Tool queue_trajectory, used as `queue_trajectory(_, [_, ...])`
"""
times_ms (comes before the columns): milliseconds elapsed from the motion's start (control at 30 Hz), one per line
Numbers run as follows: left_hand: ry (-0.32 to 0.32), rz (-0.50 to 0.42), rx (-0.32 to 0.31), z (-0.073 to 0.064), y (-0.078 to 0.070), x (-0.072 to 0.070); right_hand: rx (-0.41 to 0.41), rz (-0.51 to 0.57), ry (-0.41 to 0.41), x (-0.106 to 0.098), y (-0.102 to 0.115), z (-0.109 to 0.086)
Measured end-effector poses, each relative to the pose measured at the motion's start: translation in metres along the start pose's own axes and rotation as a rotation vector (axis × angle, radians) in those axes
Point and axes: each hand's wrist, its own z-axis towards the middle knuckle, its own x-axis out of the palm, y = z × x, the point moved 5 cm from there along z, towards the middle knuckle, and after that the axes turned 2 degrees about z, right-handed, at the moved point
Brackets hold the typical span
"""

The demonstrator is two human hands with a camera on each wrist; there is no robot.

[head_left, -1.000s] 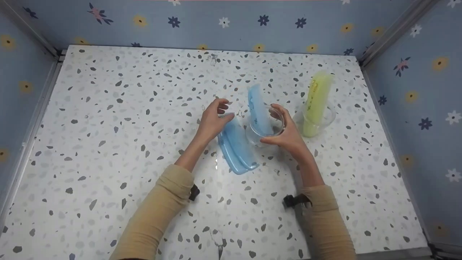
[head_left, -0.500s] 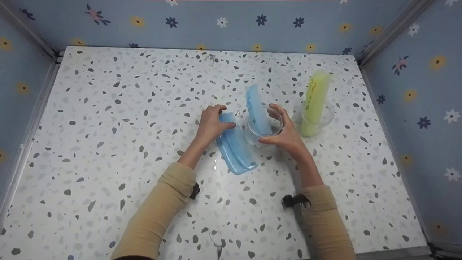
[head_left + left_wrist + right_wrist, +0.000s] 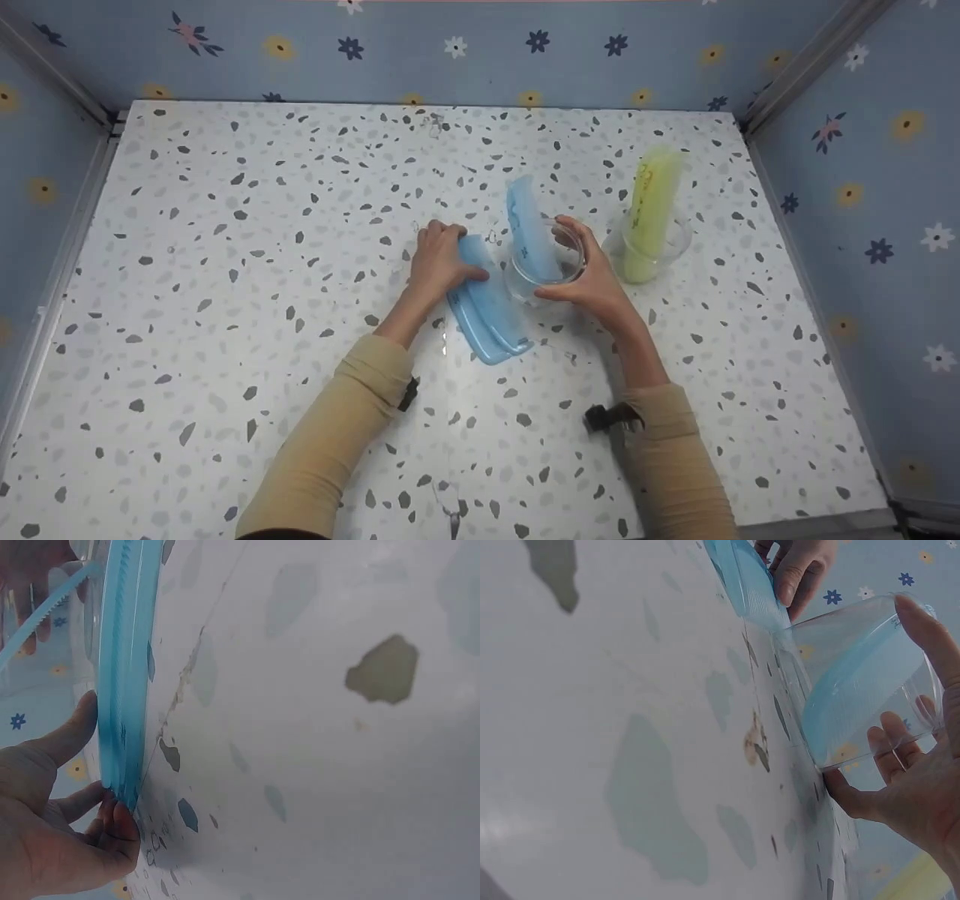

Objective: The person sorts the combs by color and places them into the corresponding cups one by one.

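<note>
Two translucent blue combs (image 3: 491,311) lie overlapping on the speckled table, slanting toward the front. My left hand (image 3: 439,261) pinches the far end of the combs, thumb along one side and curled fingers at the tip; how many it holds I cannot tell. In the left wrist view the blue combs (image 3: 127,652) appear edge-on. To their right, my right hand (image 3: 596,277) grips a clear plastic cup (image 3: 821,641) standing upright, thumb and fingers round its wall. Inside that cup leans another blue comb (image 3: 529,236), its upper end sticking out past the rim.
Behind and to the right of my right hand stands a second clear cup (image 3: 681,238), with yellow-green combs (image 3: 652,206) leaning in it. Blue flowered panels (image 3: 495,52) border the table (image 3: 247,247) at the back and both sides.
My left hand has come down toward the front onto the far end of the blue combs, and its fingers have closed in there. My right hand keeps holding the cup.
</note>
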Motion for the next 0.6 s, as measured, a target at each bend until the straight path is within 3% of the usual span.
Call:
queue_trajectory(233, [-0.002,-0.004,-0.002,0.001,0.0,-0.002,0.004,0.031,0.008,0.001,0.002,0.0])
queue_trajectory(600, [0.001,-0.069,-0.044,0.003,0.003,-0.001,0.025,0.025,0.019,0.005,0.026,-0.009])
